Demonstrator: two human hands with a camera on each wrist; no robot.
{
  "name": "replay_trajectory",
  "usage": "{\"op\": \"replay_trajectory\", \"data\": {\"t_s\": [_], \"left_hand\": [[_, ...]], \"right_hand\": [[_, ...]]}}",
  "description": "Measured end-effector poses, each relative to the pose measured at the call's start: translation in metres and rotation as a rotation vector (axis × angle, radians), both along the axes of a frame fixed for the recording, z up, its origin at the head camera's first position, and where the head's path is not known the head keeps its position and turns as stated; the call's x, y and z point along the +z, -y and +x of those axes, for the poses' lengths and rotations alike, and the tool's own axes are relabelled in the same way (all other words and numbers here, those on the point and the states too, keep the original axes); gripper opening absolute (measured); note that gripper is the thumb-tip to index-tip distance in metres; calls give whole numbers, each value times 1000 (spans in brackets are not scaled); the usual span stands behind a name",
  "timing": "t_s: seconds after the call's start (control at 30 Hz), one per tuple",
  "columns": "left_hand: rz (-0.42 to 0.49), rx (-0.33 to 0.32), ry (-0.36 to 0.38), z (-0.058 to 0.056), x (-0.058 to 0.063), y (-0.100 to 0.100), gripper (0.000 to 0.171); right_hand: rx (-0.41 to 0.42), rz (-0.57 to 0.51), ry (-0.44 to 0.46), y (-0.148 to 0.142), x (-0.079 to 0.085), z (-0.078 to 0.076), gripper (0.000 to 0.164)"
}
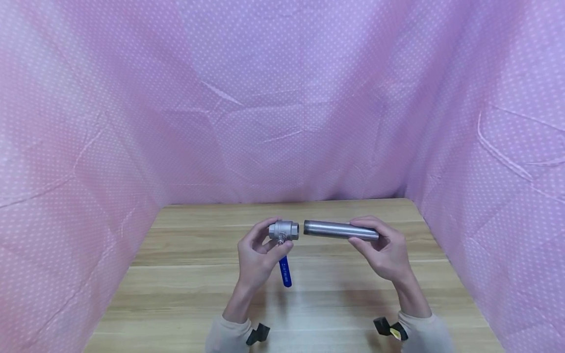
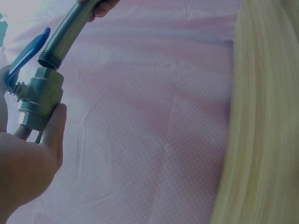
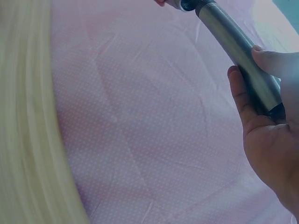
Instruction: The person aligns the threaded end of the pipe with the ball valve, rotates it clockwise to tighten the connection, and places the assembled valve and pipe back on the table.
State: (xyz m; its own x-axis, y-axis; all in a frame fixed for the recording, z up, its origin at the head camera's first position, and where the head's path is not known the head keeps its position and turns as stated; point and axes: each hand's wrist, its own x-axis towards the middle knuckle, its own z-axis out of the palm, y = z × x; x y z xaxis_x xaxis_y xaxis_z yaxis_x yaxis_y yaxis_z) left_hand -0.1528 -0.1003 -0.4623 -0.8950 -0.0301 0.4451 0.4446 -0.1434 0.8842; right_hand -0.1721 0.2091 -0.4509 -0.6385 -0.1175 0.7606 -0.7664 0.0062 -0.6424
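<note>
My left hand [image 1: 258,257] grips a silver ball valve [image 1: 282,230] between thumb and fingers. From the valve's stem a blue lever handle [image 1: 285,272] points down toward me. A steel pipe [image 1: 333,229] with a threaded end is held by its right part in my right hand [image 1: 386,252], thumb below and fingers above. The pipe's threaded end faces the valve's open port, with a small gap between them in the head view. In the left wrist view the valve [image 2: 42,98] and pipe [image 2: 70,32] line up roughly. The right wrist view shows the pipe [image 3: 238,46] along the fingers.
Both hands are above a wooden table [image 1: 198,299]. Pink dotted cloth [image 1: 282,147] hangs behind it and on both sides. Black straps with small blocks [image 1: 258,334] sit at the wrists, over light sleeves [image 1: 227,336].
</note>
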Motion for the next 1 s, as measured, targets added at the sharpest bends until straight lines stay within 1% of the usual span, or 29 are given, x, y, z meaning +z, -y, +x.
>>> {"op": "replay_trajectory", "data": {"t_s": [0.23, 0.43, 0.7, 0.87, 1.0], "left_hand": [[3, 11, -27, 3, 5, -2, 64], [-1, 18, -59, 7, 8, -2, 63], [-9, 33, -71, 10, 8, -1, 63], [-15, 33, -88, 10, 8, -1, 63], [-19, 35, -85, 10, 10, -2, 63]], "right_hand": [[53, -34, -32, 4, 6, 3, 46], [88, -51, -43, 7, 7, 5, 46], [120, -52, -60, 9, 8, 8, 46], [120, -53, -57, 10, 8, 10, 47], [108, -52, -46, 11, 8, 12, 46]]}}
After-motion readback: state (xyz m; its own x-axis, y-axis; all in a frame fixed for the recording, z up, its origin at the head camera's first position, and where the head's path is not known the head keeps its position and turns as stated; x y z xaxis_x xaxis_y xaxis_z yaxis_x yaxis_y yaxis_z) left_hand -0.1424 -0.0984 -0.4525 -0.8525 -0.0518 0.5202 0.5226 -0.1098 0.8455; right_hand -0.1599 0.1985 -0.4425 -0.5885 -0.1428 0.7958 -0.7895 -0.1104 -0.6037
